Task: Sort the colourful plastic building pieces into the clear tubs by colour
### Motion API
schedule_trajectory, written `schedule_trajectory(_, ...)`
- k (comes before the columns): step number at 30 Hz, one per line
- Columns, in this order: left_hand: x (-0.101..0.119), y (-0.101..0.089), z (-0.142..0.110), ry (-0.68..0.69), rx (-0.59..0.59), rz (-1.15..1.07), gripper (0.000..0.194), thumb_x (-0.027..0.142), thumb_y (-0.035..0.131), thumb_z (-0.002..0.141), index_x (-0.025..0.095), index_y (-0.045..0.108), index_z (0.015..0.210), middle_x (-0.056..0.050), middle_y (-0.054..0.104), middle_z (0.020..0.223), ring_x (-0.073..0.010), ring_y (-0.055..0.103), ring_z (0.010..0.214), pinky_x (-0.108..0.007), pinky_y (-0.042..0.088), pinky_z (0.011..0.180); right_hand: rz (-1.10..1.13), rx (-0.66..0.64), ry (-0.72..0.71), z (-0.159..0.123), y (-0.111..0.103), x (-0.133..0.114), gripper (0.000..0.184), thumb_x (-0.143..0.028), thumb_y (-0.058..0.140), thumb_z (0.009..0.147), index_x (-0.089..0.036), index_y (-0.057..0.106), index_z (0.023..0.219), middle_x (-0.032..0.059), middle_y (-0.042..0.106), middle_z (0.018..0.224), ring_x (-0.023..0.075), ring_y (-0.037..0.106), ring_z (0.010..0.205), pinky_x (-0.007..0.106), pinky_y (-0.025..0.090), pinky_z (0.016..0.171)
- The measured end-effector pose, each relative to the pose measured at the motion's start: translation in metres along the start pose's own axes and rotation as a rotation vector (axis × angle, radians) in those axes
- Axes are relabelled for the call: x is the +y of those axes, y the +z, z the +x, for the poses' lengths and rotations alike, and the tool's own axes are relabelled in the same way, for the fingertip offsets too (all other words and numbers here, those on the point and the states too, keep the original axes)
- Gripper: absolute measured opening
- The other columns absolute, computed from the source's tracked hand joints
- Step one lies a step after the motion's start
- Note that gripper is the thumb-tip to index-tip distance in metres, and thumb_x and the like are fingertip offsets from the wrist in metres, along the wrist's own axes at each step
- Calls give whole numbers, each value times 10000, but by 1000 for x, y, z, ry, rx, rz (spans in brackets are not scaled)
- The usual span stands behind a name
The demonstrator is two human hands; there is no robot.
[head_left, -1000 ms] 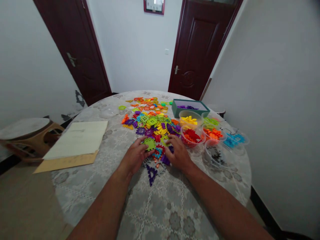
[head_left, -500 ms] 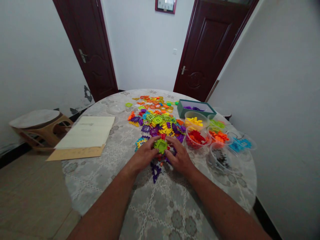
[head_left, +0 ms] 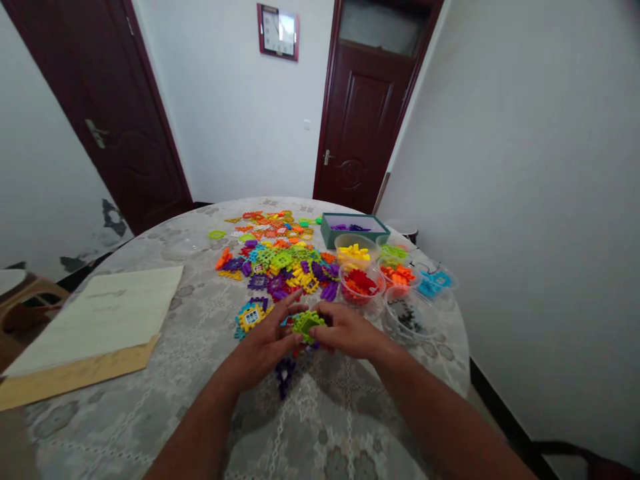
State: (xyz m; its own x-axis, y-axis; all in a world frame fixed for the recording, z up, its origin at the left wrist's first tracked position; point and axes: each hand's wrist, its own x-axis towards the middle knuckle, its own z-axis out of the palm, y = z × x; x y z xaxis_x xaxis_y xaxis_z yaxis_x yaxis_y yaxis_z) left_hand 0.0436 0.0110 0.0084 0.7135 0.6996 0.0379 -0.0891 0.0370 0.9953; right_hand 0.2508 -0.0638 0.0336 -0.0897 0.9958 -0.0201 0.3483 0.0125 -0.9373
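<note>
Lime-green toothed building pieces (head_left: 309,325), which look joined into a small hollow block, are between my two hands just above the table. My right hand (head_left: 353,328) grips them from the right, its thumb on the near face. At the left side, my left hand (head_left: 265,343) holds the block with its thumb and fingers, the index finger stretched upward. Beneath the hands, other pieces are mostly hidden. A dark purple triangle piece (head_left: 285,377) lies just in front of them. Beside my left hand are yellow and blue joined pieces (head_left: 251,317).
A heap of mixed building pieces (head_left: 283,257) spreads beyond the hands. To the right stand clear tubs of yellow (head_left: 354,253), red (head_left: 360,283), orange (head_left: 399,275) and grey pieces (head_left: 406,313), and a green box (head_left: 327,233). Paper sheets (head_left: 107,307) lie on the left.
The two hands came together from apart, and the lime-green pieces they held separately now sit together between them. The block has since tilted. The camera view has shifted.
</note>
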Motion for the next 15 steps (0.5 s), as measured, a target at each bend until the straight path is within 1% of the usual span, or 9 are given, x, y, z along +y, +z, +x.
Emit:
schedule_trajectory(2, 5, -1, 1, -2, 81, 20, 727, 371, 809, 844, 288, 526, 1509, -165, 612, 1455, -254, 755, 978, -412, 653, 814, -14, -15, 30, -7, -22, -9, 90, -281, 675, 870, -210, 661, 924, -42, 639, 690, 122, 587, 535, 213, 450, 473)
schedule_trajectory(4, 10, -4, 3, 23, 210, 48, 671, 451, 792, 838, 235, 575, 1435, -146, 680, 1345, -261, 761, 958, -420, 661, 791, -73, 30, 50, -10, -57, -14, 115, -290, 694, 876, -200, 660, 940, -32, 653, 698, 124, 608, 545, 211, 470, 483)
schedule_trajectory(5, 12, -7, 4, 35, 288, 61, 648, 484, 782, 836, 216, 597, 1396, -132, 714, 1277, -257, 764, 934, -418, 663, 779, -125, 87, 50, -9, -78, -16, 119, -286, 703, 876, -193, 664, 941, -27, 660, 702, 123, 616, 552, 207, 476, 489)
schedule_trajectory(8, 13, -17, 6, 44, 540, 122, 565, 524, 754, 831, 196, 661, 1281, -81, 773, 1074, -229, 758, 836, -393, 657, 763, -290, 335, 88, 4, -151, -11, 168, -248, 739, 870, -165, 688, 1006, -14, 673, 671, 123, 619, 520, 204, 484, 486)
schedule_trajectory(10, 12, -25, 7, 42, 682, 188, 499, 517, 733, 834, 199, 693, 1215, -55, 778, 976, -224, 755, 806, -378, 647, 762, -333, 513, 208, 18, -197, -2, 270, -200, 776, 851, -146, 688, 1101, -11, 674, 635, 131, 622, 490, 210, 500, 481)
schedule_trajectory(11, 11, -28, 8, 42, 738, 230, 473, 513, 723, 834, 203, 705, 1191, -49, 778, 959, -227, 756, 809, -374, 642, 768, -352, 624, 271, 26, -216, 4, 300, -177, 794, 836, -135, 690, 1114, -10, 671, 616, 130, 616, 479, 211, 508, 483)
schedule_trajectory(13, 8, -35, 8, 47, 825, 317, 447, 517, 710, 832, 217, 720, 1164, -47, 784, 976, -237, 761, 841, -372, 631, 790, -376, 752, 340, 38, -247, 14, 333, -150, 801, 829, -106, 683, 1137, 2, 676, 612, 129, 612, 478, 219, 527, 495)
schedule_trajectory(15, 5, -40, 9, 49, 878, 395, 445, 530, 702, 829, 234, 730, 1160, -48, 790, 1026, -247, 762, 891, -379, 619, 831, -394, 826, 371, 45, -265, 23, 342, -141, 792, 829, -83, 679, 1147, 23, 697, 642, 130, 624, 498, 228, 545, 516)
